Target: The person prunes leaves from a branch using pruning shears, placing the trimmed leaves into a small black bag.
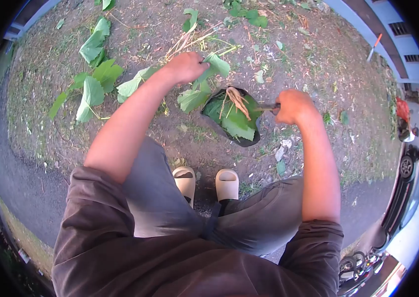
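Observation:
My left hand (185, 67) is closed on the stem of a broad green leaf (218, 65), just above the ground. Pale dry stalks (194, 42) lie beyond its fingers. Closer to me stands a black plastic bag (243, 142), its mouth facing up. Inside it are large green leaves (239, 124) and a bunch of withered tan leaves (237, 99). To the bag's right, my right hand (292, 106) is closed on a dark strip that runs to the bag's rim and looks like its stretched edge. My fingers partly hide this strip.
Cut vines with large leaves (90, 99) lie to the left on bare soil. More leaves (249, 16) are at the top. My sandals (227, 184) stand near the bag. An orange-tipped stick (375, 47) leans by the wall, and a parked car (407, 185) is far right.

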The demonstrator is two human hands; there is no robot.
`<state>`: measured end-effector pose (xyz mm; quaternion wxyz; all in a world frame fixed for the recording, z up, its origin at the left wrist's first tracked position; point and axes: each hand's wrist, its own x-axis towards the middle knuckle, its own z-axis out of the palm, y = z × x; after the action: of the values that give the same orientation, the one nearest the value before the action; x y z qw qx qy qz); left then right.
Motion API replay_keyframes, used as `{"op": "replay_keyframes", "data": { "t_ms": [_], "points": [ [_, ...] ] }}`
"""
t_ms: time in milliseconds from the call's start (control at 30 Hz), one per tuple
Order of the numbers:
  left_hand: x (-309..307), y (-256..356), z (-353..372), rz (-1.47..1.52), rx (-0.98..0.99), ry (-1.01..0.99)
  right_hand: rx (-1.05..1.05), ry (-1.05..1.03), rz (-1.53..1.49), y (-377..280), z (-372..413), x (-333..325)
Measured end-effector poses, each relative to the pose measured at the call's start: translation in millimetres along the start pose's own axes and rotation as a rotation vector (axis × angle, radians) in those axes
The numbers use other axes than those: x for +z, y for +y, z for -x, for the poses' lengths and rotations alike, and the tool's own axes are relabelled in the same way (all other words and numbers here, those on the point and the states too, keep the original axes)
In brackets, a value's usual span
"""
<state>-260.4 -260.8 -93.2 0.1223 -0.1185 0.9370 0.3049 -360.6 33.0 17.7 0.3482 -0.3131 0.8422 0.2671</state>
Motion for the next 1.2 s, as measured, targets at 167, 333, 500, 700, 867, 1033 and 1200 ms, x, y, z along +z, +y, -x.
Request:
{"op": "replay_keyframes", "data": {
  "t_ms": [167,333,500,700,867,1033,1200],
  "points": [
    [-10.1,27.5,-20.1,0.059,-0.012,0.013,-0.056,0.431,-0.017,-53.4,-25.9,22.4],
    [-3.0,24.7,-28.0,0.035,0.033,0.047,-0.031,0.171,0.135,-71.3,-56.3,64.2],
    [-7.5,22.5,-17.1,0.097,0.025,0.042,-0.002,0.191,0.053,-48.9,-29.4,42.0],
    [-2.1,29.8,-15.2,0.102,0.170,0.010,-0.036,0.228,-0.298,-30.0,17.5,47.3],
    [-22.7,46.5,9.6,0.187,0.419,0.047,-0.316,0.276,-1.274,-10.0,4.6,55.3],
    [-37.1,67.4,35.0,0.247,0.356,0.041,-0.428,0.524,-1.923,-7.9,-4.4,36.6],
    [-36.2,69.8,40.7,0.346,0.387,-0.163,-0.641,0.487,-2.035,-0.8,3.5,31.1]
  ]
}}
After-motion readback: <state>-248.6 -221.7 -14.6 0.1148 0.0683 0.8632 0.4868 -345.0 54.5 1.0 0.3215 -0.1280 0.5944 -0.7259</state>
